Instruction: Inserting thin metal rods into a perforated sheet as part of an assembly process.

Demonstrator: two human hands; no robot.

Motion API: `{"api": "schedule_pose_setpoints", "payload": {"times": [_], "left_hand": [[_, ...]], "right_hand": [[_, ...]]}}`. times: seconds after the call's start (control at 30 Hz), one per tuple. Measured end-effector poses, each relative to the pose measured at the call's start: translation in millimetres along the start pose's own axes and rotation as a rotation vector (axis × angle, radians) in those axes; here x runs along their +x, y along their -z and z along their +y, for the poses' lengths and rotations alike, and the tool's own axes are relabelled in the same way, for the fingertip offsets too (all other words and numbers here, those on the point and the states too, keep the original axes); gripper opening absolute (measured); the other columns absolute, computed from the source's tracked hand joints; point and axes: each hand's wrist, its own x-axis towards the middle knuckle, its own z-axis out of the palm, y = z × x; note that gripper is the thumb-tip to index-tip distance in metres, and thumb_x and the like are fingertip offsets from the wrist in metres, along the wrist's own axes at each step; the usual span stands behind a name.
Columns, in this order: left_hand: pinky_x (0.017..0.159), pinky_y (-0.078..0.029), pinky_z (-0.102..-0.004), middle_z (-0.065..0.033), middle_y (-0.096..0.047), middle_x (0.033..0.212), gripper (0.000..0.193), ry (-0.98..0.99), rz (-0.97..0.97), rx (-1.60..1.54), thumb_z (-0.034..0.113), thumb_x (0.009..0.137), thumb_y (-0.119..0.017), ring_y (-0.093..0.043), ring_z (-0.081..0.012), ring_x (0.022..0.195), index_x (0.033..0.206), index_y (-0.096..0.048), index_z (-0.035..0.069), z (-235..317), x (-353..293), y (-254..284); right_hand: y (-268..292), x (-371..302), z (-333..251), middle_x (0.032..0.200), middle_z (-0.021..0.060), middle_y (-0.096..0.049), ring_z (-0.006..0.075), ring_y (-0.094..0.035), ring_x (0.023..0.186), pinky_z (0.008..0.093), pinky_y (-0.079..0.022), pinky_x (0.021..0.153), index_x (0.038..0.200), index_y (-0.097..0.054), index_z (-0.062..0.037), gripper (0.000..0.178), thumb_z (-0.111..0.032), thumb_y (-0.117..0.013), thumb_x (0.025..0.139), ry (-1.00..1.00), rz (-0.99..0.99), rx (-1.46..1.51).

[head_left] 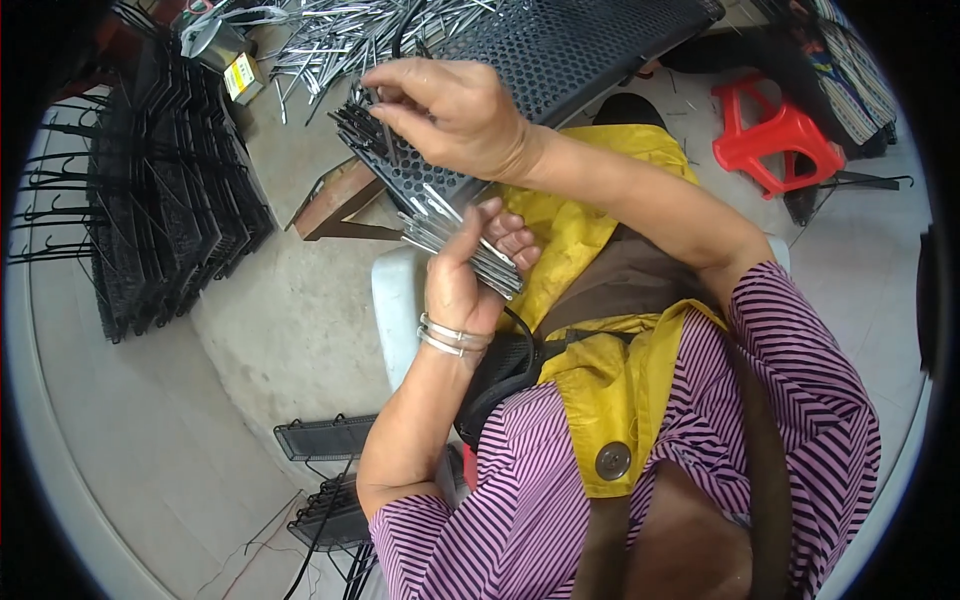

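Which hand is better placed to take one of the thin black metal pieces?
Probably the right hand: it is close beside the thin black metal pieces, while the left hand holds thin silver metal rods.

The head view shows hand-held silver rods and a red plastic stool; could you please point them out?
Hand-held silver rods [493, 270], head view: shafts.
Red plastic stool [745, 150], head view: band between openings.

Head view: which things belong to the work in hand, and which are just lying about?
Apparently in use:
silver rods, in the left hand
dark rods, near the right hand
perforated black panel

Apparently just lying about:
red stool
small yellow-and-white box
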Motion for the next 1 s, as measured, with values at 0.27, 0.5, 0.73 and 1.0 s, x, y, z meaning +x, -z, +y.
{"api": "schedule_pose_setpoints", "payload": {"times": [0.27,0.5,0.73,1.0], "left_hand": [[0.069,-0.046,-0.0348,-0.0103,-0.055,0.083,0.027,0.017,-0.001,-0.014,0.025,0.086,-0.047,-0.055,-0.0224,0.075,0.098,-0.050,0.001,1,0,-1],[0.068,-0.046,-0.0344,-0.0099,-0.055,0.081,0.027,0.012,0.000,-0.005,0.025,0.085,-0.048,-0.055,-0.0221,0.074,0.097,-0.050,0.001,0,0,-3],[0.068,-0.046,-0.0344,-0.0098,-0.055,0.081,0.026,0.016,-0.019,0.024,0.024,0.085,-0.049,-0.055,-0.0217,0.074,0.096,-0.050,0.001,2,-1,-5],[0.059,-0.049,-0.0319,-0.0122,-0.056,0.082,0.028,0.006,-0.139,0.198,0.021,0.083,-0.052,-0.057,-0.0222,0.070,0.100,-0.047,0.000,7,-2,-8]], "right_hand": [[-8,-3,2,0.066,0.0090,-0.055,0.0230,-0.053,0.053,0.0291,-0.044,0.046,0.085,-0.054,0.0014,0.024,0.003,-0.065,0.064,0.192,-0.125,0.030],[-6,-7,3,0.071,0.0093,-0.053,0.0230,-0.052,0.062,0.0294,-0.045,0.053,0.081,-0.055,0.0010,0.018,-0.002,-0.058,0.063,0.244,-0.343,-0.079],[13,-14,-7,0.067,0.0099,-0.054,0.0235,-0.054,0.059,0.0291,-0.045,0.052,0.083,-0.057,-0.0002,0.020,-0.007,-0.061,0.064,-0.014,-0.328,-0.030],[54,-12,-14,0.058,0.0064,-0.057,0.0084,-0.052,0.047,0.0200,-0.038,0.040,0.076,-0.057,0.0054,0.013,-0.001,-0.064,0.066,-1.047,-0.749,0.620]]}}
